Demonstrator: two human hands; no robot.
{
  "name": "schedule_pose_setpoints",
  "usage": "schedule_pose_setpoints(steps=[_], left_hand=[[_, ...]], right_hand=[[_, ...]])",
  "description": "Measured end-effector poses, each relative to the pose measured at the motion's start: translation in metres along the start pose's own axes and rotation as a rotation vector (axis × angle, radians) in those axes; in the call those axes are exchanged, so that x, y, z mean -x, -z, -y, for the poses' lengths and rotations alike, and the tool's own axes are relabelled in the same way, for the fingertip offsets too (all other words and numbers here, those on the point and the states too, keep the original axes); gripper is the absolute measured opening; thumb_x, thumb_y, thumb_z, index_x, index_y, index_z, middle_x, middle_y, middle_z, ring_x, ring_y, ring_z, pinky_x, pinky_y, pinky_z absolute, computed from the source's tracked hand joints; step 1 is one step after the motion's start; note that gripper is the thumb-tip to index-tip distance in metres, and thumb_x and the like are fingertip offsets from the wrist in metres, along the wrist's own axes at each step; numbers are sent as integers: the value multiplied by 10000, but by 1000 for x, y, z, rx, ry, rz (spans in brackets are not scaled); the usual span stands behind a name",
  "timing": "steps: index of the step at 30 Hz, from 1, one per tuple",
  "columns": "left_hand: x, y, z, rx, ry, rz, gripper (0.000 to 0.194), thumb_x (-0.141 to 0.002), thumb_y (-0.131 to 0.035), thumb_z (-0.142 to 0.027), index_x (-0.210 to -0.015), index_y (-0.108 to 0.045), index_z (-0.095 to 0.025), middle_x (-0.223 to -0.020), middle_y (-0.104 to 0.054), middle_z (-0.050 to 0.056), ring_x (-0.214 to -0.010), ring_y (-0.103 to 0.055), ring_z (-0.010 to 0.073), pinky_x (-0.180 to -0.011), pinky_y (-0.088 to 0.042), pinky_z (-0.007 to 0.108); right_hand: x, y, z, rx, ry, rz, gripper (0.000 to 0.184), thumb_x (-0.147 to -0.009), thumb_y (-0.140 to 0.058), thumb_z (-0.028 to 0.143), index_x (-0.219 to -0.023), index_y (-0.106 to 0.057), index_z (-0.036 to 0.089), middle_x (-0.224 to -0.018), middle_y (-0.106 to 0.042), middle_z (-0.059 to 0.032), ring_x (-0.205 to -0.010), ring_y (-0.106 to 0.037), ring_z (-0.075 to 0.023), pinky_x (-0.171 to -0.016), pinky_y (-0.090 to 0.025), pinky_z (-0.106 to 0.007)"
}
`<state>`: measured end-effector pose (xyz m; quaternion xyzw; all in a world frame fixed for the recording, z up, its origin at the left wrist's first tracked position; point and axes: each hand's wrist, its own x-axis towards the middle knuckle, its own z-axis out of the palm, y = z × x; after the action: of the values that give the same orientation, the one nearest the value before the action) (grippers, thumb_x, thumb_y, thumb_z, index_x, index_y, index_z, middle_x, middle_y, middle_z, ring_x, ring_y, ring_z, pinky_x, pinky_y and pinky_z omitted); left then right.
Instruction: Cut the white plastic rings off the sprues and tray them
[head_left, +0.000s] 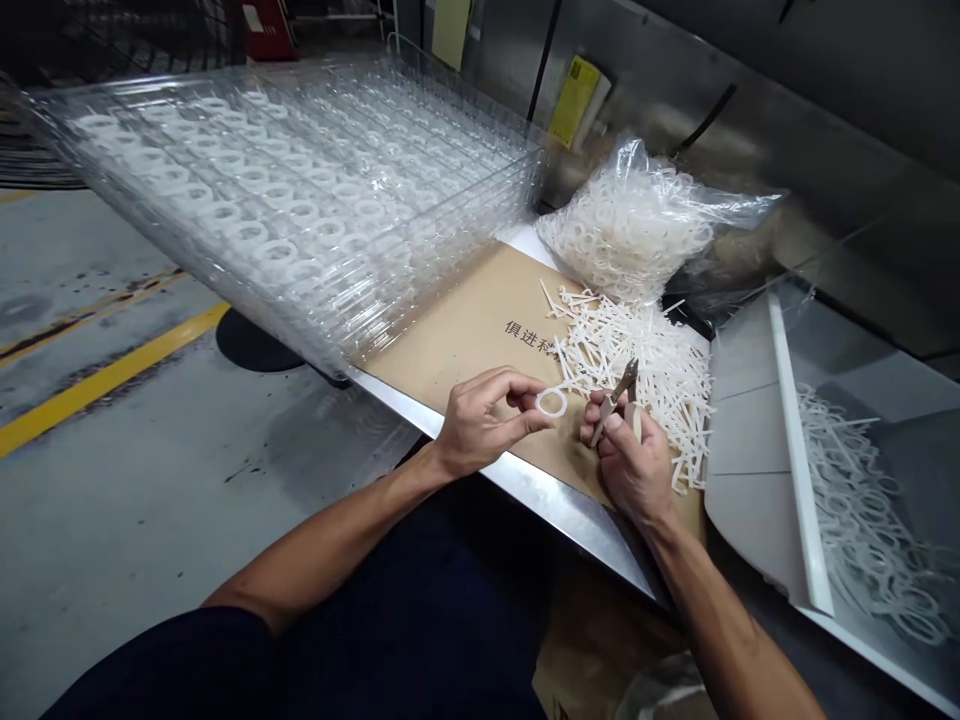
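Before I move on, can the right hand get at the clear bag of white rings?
Probably yes: the right hand holds small cutters, and a loose pile of white plastic strips lies between it and the bag, but nothing taller seems in the way, so it could likely pass over.

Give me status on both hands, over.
Left hand pinching white plastic ring. Right hand gripping small cutters. Plastic scraps piled just beyond right hand, on brown cardboard.
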<state>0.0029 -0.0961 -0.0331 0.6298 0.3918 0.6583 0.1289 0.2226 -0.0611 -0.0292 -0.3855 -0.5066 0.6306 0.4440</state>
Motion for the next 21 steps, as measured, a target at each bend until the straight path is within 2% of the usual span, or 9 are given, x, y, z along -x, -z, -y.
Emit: schedule_pose_setpoints(steps=[6,12,21], left_hand=[[0,0,0,39,-7,1,285,-864,-833,-367,-969,-720,-127,-743,-710,23,-661,-642,103,-655,-532,214],[3,-1,0,53,8,23,266,-842,-860,-314,-990,-715,-147,-778,-722,25,-682,-652,113,-652,-526,233],[3,0,0,61,22,45,268,-857,-846,-321,-1016,-716,-149,-799,-728,35,-695,-655,117,-660,-527,241]], right_hand=[[0,2,-1,-2,30,-2,245,-931,-758,360,-1138,-719,235,-972,-637,-19,-808,-610,-139,-752,-500,-282],[4,3,0,36,18,14,293,-942,-751,380,-1180,-724,210,-974,-640,-31,-813,-619,-144,-779,-507,-294],[7,6,-2,112,39,14,301,-959,-727,403,-1210,-711,240,-994,-647,-34,-800,-628,-161,-776,-526,-331]])
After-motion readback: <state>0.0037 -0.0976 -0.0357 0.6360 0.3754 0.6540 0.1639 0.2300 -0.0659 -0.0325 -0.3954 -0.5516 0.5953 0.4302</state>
